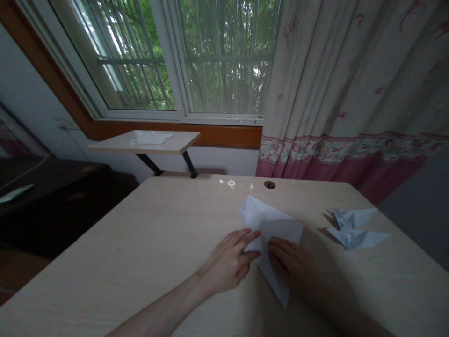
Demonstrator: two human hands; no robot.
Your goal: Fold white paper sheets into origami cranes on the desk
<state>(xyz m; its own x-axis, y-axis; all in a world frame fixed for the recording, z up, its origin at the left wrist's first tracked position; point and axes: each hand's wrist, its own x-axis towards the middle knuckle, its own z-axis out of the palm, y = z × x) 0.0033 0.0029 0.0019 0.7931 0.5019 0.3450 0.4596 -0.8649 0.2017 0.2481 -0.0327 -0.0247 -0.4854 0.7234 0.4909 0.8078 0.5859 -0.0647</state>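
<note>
A sheet of white paper (286, 227), partly folded and creased, lies on the light wooden desk (157, 243) in front of me. My left hand (231, 258) reaches in from the left, fingers apart, with its fingertips resting on the paper's left edge. On the other side, my right hand (296, 269) lies over the right part of the sheet, its fingers close together and pressing down near the middle. Some of the lower paper is hidden under that hand. To the right stand two folded paper birds (358, 238), side by side, their wings pointing right.
A small raised shelf (115, 144) on black legs stands at the desk's far left, with crumpled white paper (150, 137) on it. A round cable hole (270, 185) sits near the back edge. Behind are a barred window (224, 61) and a floral curtain (351, 93).
</note>
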